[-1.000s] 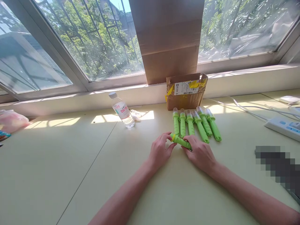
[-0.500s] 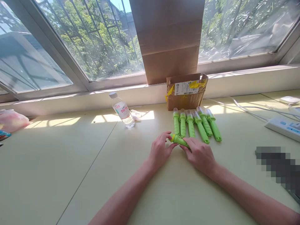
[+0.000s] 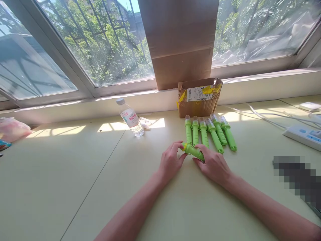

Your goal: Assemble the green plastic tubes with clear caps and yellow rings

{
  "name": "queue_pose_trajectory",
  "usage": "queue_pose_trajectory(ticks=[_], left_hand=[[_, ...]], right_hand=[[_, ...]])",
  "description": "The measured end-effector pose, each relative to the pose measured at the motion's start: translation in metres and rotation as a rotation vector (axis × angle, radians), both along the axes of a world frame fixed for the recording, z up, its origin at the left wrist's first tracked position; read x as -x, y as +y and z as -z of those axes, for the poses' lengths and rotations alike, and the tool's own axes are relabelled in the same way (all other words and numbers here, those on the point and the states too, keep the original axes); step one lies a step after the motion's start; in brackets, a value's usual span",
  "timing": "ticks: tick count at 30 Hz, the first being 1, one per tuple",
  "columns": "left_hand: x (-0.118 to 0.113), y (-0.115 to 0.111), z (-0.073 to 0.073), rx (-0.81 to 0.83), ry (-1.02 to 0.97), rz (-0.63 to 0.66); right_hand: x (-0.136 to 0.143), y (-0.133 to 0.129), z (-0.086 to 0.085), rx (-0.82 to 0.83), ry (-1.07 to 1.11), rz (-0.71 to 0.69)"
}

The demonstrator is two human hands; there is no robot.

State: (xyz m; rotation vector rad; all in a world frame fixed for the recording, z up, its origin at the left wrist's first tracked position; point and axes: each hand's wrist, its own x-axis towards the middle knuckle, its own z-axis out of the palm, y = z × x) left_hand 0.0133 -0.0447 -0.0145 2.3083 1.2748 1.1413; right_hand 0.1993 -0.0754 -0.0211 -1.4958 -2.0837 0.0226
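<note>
Between my two hands is a green plastic handle with grip ridges and a yellow ring near its left end. My left hand is closed round that ringed end, so its tip is hidden behind the fingers. My right hand grips the other end between thumb and fingers. Just beyond, several similar green handles with clear caps lie side by side in a row on the table, their capped ends toward the window.
A torn cardboard box stands behind the row. A water bottle is to the left, beside a small crumpled wrapper. At the right are a white power strip with cables and a blurred dark object.
My right hand's fingers have shifted slightly on the handle, baring more of its right end. My left hand keeps its hold in nearly the same place.
</note>
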Motion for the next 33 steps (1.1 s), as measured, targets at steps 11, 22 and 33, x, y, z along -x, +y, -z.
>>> queue_pose_trajectory(ticks=[11,22,33], left_hand=[[-0.0012,-0.001,-0.0013,-0.013,-0.007,-0.007],[-0.0005,-0.0004,-0.0037,-0.01,0.006,0.005],[-0.0011,-0.0005,-0.0031,-0.04,0.016,0.01]], right_hand=[[0.0038,-0.0017,-0.006,-0.12,-0.029,0.062],[0.0015,-0.0009,-0.0011,-0.022,-0.023,0.0],[0.0008,-0.0005,-0.0004,-0.035,0.044,-0.02]])
